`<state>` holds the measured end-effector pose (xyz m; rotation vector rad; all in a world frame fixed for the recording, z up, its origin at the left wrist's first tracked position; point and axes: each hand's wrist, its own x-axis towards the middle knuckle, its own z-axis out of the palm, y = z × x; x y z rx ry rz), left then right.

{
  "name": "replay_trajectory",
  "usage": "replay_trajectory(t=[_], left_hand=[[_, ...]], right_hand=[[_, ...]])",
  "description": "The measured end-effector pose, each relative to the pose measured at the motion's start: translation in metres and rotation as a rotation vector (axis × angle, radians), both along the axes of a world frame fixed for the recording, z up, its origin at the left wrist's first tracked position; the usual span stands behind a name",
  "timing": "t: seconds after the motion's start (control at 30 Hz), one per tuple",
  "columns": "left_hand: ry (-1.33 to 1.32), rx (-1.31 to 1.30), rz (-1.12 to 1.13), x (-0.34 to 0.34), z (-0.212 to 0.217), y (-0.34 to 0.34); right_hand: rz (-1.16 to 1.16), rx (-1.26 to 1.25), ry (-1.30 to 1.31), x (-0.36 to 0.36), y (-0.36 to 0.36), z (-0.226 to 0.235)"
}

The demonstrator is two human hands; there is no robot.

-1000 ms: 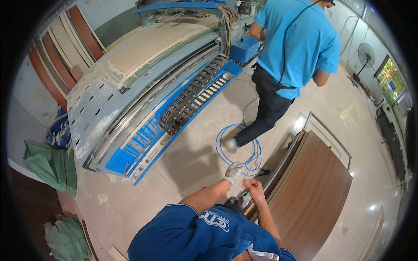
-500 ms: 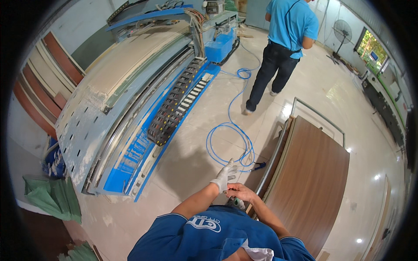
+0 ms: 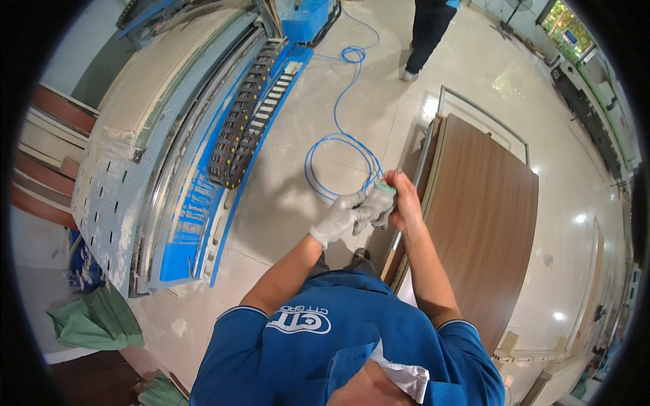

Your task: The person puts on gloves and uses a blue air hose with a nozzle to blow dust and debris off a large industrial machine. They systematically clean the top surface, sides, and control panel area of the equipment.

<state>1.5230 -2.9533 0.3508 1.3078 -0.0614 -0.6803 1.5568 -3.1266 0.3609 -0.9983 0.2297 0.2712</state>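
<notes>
My left hand (image 3: 335,222), in a whitish worn glove (image 3: 330,229), is gripping a loose glove (image 3: 382,204) with curled fingers: grey, crumpled, green at the cuff (image 3: 385,187), bunching between my hands. My bare right hand (image 3: 405,203) is half curling against that cuff; whether it's pinching, I cannot tell. Blue hose (image 3: 307,164) is looping just beyond both hands. Brown panel (image 3: 481,223) is lying to their right. Farther ahead, a co-worker's dark-trousered leg (image 3: 428,34) is showing.

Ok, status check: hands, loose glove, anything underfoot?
Left hand, gloved, on the loose grey glove. Right hand bare, at its green cuff. Blue hose looped on floor ahead.
</notes>
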Motion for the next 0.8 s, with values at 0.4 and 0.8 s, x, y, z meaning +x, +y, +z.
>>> replay_trajectory(t=[0.4,0.8], left_hand=[[0.031,-0.035,0.232,0.003,0.020,0.011],[0.203,-0.288,0.292,0.006,0.010,0.015]], right_hand=[[0.206,-0.359,-0.205,0.002,-0.024,0.025],[0.124,-0.213,-0.155,-0.002,-0.020,0.021]])
